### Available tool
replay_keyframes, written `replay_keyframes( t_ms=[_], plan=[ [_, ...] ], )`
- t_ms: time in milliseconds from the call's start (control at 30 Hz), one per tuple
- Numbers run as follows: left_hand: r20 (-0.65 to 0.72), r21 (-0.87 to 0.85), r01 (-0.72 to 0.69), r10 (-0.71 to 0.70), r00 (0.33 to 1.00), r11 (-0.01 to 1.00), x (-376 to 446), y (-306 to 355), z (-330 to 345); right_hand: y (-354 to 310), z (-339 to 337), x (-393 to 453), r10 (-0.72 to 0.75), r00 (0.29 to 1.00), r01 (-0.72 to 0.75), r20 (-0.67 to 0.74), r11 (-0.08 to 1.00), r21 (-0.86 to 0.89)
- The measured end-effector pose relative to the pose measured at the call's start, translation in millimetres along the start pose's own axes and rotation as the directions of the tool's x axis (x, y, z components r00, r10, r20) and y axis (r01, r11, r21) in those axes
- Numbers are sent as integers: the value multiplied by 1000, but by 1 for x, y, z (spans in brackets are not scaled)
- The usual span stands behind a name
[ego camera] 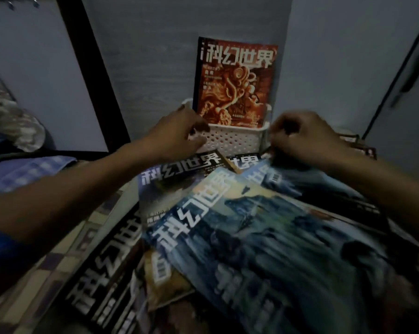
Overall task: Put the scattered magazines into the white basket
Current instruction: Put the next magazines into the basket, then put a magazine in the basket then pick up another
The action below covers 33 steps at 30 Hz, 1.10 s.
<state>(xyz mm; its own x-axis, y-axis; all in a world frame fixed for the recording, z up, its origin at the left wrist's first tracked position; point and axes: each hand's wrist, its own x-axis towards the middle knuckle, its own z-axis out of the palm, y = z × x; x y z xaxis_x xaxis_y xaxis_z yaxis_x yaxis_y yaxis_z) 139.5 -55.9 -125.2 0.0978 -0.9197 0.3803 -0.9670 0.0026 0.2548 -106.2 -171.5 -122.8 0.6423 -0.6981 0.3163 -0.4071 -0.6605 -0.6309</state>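
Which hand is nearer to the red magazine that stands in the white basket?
Left. The left hand is on the white basket front rim, just below the red magazine. The right hand is beside the basket, farther off.

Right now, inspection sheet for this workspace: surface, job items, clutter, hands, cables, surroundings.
Surface: checked bedding, mostly covered by magazines.
Job's things: white basket against the wall, red magazine standing upright in it. Several magazines lie overlapped outside it, the big blue magazine on top.
Clutter: patterned fabric at far left; what it is cannot be told.
Hands: left hand at the basket's left front corner; right hand at its right corner, over a magazine edge. Blur hides whether either one grips.
Cables: nothing seen.
Surroundings: grey wall, dark vertical post at left, dim light.
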Motion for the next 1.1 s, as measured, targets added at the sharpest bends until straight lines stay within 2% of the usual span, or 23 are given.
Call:
replay_keyframes(
  t_ms=[67,100,167,200,300,367,433,500,567,633,700,767,800,833,867,900,933,1033,1100],
  plan=[
    [228,-40,64,-53,972,997,-24,17,-13,-15,-8,-35,34,951,48,306,965,-257],
    [386,-7,130,-117,915,991,-35,27,-18,-22,-13,-49,120,902,51,414,923,-380],
    [612,151,197,-248,751,969,-53,43,-22,-32,-20,-69,268,818,30,509,864,-503],
    [648,177,208,-273,711,962,-60,48,-22,-35,-21,-77,295,795,33,530,852,-523],
    [622,51,322,-282,731,945,-76,57,-20,-38,-19,-94,300,799,44,522,835,-548],
    [593,-13,422,-333,733,906,-81,61,-19,-38,-17,-99,314,813,-49,490,876,-481],
    [567,-128,575,-416,711,808,-86,66,-17,-36,-14,-104,305,858,-157,413,922,-355],
    [565,-219,653,-452,690,725,-90,69,-18,-30,-9,-109,289,894,-232,341,952,-198],
    [571,-262,679,-457,682,686,-91,71,-21,-22,-7,-111,287,875,-318,389,948,14],
    [551,-308,669,-447,705,676,-89,70,-27,-18,-13,-109,266,869,-390,418,887,247],
    [444,-327,621,-465,766,712,-82,68,-38,-21,-24,-104,186,938,-304,293,848,434],
    [219,-422,547,-504,835,723,-72,68,-52,-29,-30,-97,85,995,-96,47,802,590],
    [85,-537,486,-529,844,689,-67,68,-60,-33,-34,-93,44,997,13,-69,746,665],
    [0,-694,393,-547,837,603,-63,67,-67,-37,-38,-88,10,986,115,-168,693,712],
    [-20,-846,277,-547,837,455,-60,67,-72,-40,-41,-83,-27,967,206,-251,661,721],
    [-6,-921,198,-522,853,335,-58,68,-74,-44,-43,-78,-63,950,271,-305,651,709],
    [13,-928,191,-484,875,320,-57,69,-73,-46,-44,-74,-95,938,313,-333,644,698],
    [134,-795,339,-400,907,503,-63,80,-46,-44,-29,-72,-128,949,297,-287,666,684],
    [132,-796,366,-451,883,482,-71,80,-25,-34,-14,-76,-141,968,245,-207,707,664]
  ],
)
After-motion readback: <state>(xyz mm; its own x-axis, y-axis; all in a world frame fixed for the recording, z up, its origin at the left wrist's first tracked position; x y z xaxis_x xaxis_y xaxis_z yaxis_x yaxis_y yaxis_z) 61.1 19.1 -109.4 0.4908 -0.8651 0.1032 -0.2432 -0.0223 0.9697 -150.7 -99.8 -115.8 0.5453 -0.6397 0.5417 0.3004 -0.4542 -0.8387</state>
